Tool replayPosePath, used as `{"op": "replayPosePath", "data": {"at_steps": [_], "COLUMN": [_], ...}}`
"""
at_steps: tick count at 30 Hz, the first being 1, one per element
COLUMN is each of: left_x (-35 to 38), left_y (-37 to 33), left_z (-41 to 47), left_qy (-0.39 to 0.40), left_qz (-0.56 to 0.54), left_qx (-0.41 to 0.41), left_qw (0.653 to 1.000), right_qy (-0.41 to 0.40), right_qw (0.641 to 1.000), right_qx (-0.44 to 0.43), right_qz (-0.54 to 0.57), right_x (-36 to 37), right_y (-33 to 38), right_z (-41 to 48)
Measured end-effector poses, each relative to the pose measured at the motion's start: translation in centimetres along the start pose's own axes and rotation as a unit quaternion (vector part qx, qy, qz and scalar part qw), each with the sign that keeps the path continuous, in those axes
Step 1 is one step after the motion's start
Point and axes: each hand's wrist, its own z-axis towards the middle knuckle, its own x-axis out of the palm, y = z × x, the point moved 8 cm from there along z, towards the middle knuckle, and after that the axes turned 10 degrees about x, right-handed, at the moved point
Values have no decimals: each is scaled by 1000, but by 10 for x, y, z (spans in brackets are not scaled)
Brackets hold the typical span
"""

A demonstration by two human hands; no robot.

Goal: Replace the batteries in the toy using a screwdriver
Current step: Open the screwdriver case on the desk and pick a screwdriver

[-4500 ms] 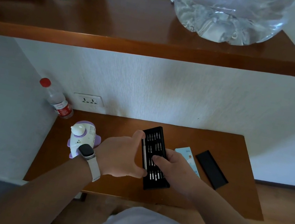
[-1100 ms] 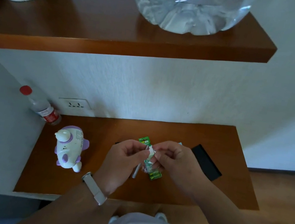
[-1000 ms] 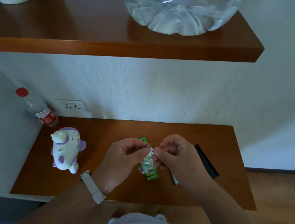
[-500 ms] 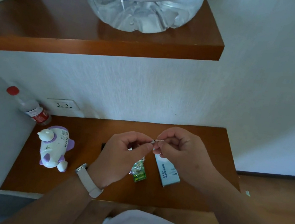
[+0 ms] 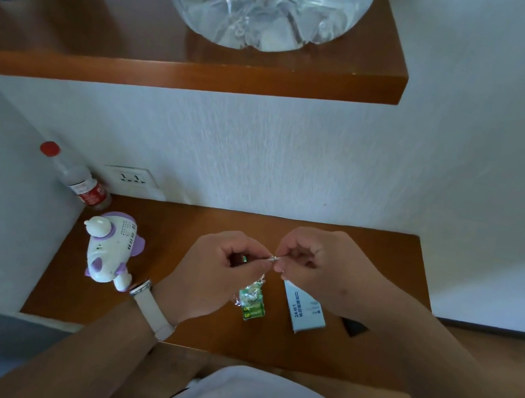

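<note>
The battery pack (image 5: 251,303) is out of my fingers now. A second ago I was tearing at it with both hands; now it lies on the table (image 5: 164,321) just below them, its clear wrapper crumpled open at the top end. My left hand (image 5: 217,274) and right hand (image 5: 319,264) have come up together above the table, and the fingertips of both pinch one small silvery piece (image 5: 273,259) between them (too small to say whether it is a driver bit or a scrap of wrapper). A glimpse of green shows inside my left fingers; I cannot tell what it is.

The toy (image 5: 111,251) has stayed where it was, standing well off to my left near the table's corner, untouched. I judge that the new cells are nearly freed, but the toy's cover is not yet opened, and I cannot see the screwdriver here.
</note>
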Motion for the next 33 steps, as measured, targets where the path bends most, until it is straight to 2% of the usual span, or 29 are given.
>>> {"op": "replayPosePath", "data": {"at_steps": [5, 8, 17, 25, 33], "left_x": [2, 1, -5, -1, 5], "left_y": [9, 7, 4, 4, 9], "left_z": [-1, -1, -7, -11, -15], "left_qy": [19, 14, 16, -17, -43], "left_qz": [-125, -158, -178, -125, -146], "left_qx": [-61, -64, -54, -36, -57], "left_qw": [990, 985, 982, 991, 987], "right_qy": [12, 20, 44, 52, 23], "right_qw": [999, 999, 997, 993, 987], "right_qx": [-33, -34, -57, -8, 2], "right_qz": [-7, 10, 22, 102, 158], "right_x": [-1, -2, 5, 9, 6], "right_y": [6, 8, 16, 1, -13], "right_z": [3, 4, 1, -2, -7]}}
